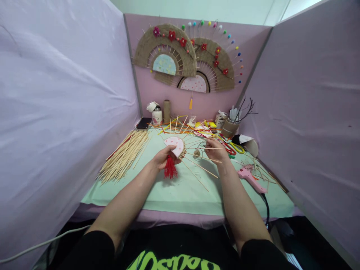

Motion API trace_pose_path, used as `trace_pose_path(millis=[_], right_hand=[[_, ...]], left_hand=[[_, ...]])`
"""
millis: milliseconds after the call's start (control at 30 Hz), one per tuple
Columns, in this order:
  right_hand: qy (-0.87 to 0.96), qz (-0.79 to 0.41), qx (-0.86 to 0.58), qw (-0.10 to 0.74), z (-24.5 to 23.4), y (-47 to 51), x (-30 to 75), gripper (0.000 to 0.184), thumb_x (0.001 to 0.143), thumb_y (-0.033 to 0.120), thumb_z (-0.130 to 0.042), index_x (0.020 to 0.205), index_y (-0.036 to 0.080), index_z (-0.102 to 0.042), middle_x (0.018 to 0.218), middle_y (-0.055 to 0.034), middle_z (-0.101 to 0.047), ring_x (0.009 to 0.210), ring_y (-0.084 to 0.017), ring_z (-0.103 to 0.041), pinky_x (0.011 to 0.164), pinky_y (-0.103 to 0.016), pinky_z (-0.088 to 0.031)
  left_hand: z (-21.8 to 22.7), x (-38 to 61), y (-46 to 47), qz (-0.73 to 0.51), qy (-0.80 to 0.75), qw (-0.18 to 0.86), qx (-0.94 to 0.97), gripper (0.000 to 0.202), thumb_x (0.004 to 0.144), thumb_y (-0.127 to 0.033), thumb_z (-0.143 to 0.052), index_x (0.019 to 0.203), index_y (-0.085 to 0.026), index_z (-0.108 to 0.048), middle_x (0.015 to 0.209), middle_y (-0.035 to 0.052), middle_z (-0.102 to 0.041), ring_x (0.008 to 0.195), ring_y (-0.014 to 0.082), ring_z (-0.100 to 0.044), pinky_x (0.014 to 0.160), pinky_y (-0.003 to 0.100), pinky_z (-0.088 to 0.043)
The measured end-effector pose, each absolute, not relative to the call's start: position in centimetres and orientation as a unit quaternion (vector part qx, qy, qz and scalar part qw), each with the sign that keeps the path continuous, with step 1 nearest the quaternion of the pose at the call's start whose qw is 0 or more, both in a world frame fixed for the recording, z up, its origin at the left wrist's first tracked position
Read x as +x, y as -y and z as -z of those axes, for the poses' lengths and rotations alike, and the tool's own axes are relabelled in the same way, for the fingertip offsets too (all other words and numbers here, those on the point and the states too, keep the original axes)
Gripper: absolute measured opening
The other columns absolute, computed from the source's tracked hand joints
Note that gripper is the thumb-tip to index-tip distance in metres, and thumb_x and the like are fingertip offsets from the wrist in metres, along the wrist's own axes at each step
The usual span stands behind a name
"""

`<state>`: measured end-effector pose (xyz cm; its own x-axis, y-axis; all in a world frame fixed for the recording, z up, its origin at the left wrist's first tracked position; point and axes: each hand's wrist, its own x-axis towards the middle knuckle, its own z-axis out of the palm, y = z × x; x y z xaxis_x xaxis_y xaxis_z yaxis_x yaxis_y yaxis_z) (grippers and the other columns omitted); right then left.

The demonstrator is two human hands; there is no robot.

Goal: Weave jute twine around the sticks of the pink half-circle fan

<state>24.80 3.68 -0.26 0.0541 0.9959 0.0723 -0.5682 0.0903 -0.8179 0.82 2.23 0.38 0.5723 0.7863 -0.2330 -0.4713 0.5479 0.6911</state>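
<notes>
Thin sticks [123, 156] lie bundled at the left of the worktop [160, 196], a pink glue gun [252, 180] at the right; a twine ball [197, 153] shows among the spokes [206, 171]. Above the worktop, the half-round fan [174, 144] has its flat edge slanting upper left to lower right, spokes radiating up and right; face pale, pink-dotted, red tassel [170, 168] below. The left hand [163, 156] pinches it; the right hand [216, 150] has fingers curled at the spokes, exact grip indeterminable.

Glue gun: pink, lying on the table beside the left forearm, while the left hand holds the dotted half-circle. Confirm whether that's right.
Wrong side: the head view shows the pink glue gun on the table beside the right forearm; the left hand does hold the dotted half-circle.
</notes>
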Motion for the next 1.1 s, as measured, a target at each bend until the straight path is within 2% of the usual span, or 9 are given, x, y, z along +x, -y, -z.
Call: trace_pose_path(millis=[133,233,400,500,667,767,967,1100], right_hand=[[0.424,-0.578,-0.322,0.619,0.9,-3.5,23.7,0.021,0.061,0.024,-0.077,0.08,0.021,-0.067,0.053,0.0074,-0.05,0.045,-0.005,-0.042,0.043,-0.019,-0.039],[0.462,-0.544,-0.356,0.603,1.4,-3.4,23.1,0.02,0.06,0.029,-0.078,0.074,0.018,-0.068,0.058,0.0048,-0.057,0.048,-0.007,-0.048,0.048,-0.022,-0.044],[0.484,-0.497,-0.384,0.61,1.6,-3.4,22.7,0.021,0.064,0.037,-0.075,0.065,0.019,-0.065,0.045,0.0073,-0.045,0.039,-0.005,-0.037,0.04,-0.019,-0.036],[0.482,-0.485,-0.389,0.617,1.5,-3.1,22.1,0.023,0.062,0.038,-0.076,0.063,0.018,-0.063,0.045,0.0066,-0.047,0.039,-0.006,-0.041,0.038,-0.019,-0.034],[0.489,-0.474,-0.395,0.616,1.4,-2.7,21.1,0.024,0.063,0.04,-0.073,0.067,0.018,-0.063,0.045,0.0062,-0.049,0.039,-0.007,-0.043,0.04,-0.02,-0.035],[0.488,-0.457,-0.398,0.628,1.3,-2.7,21.2,0.025,0.064,0.041,-0.072,0.066,0.018,-0.062,0.046,0.006,-0.048,0.041,-0.007,-0.043,0.041,-0.02,-0.035],[0.463,-0.445,-0.396,0.656,1.1,-3.0,21.7,0.023,0.063,0.037,-0.072,0.065,0.018,-0.059,0.047,0.0067,-0.043,0.042,-0.006,-0.034,0.041,-0.02,-0.029],[0.462,-0.459,-0.373,0.661,0.9,-3.1,21.7,0.021,0.062,0.035,-0.071,0.063,0.019,-0.058,0.045,0.0074,-0.038,0.042,-0.006,-0.031,0.041,-0.021,-0.026]], left_hand=[[-0.5,0.8,-1.8,-0.359,-0.259,0.845,0.3,0.032,0.083,-0.021,-0.045,0.107,-0.004,-0.06,0.082,0.0145,-0.071,0.067,0.0186,-0.068,0.056,0.026,-0.051],[-0.7,0.8,-1.5,-0.352,-0.255,0.846,0.308,0.031,0.082,-0.021,-0.047,0.103,-0.004,-0.061,0.08,0.0142,-0.071,0.065,0.0184,-0.067,0.054,0.025,-0.05],[-0.6,0.7,-1.2,-0.344,-0.244,0.845,0.328,0.028,0.079,-0.022,-0.048,0.097,-0.006,-0.063,0.078,0.0141,-0.071,0.065,0.0189,-0.067,0.051,0.024,-0.049],[0.0,0.9,-0.9,-0.309,-0.239,0.852,0.347,0.027,0.076,-0.022,-0.05,0.094,-0.007,-0.063,0.075,0.0135,-0.071,0.063,0.0202,-0.067,0.05,0.026,-0.048],[1.1,1.4,-0.7,-0.235,-0.206,0.871,0.379,0.021,0.07,-0.019,-0.055,0.085,-0.007,-0.064,0.075,0.014,-0.072,0.068,0.0224,-0.068,0.064,0.032,-0.052],[1.3,1.5,-1.1,-0.226,-0.181,0.869,0.4,0.026,0.07,-0.021,-0.057,0.089,-0.005,-0.065,0.079,0.0165,-0.072,0.072,0.0232,-0.069,0.064,0.03,-0.051],[1.1,1.3,-1.7,-0.265,-0.17,0.861,0.4,0.037,0.072,-0.021,-0.056,0.106,-0.005,-0.061,0.095,0.0187,-0.071,0.074,0.0213,-0.069,0.051,0.023,-0.047],[1.2,1.3,-1.8,-0.268,-0.182,0.857,0.4,0.04,0.071,-0.02,-0.056,0.108,-0.005,-0.061,0.096,0.019,-0.071,0.075,0.0219,-0.069,0.05,0.023,-0.048]])
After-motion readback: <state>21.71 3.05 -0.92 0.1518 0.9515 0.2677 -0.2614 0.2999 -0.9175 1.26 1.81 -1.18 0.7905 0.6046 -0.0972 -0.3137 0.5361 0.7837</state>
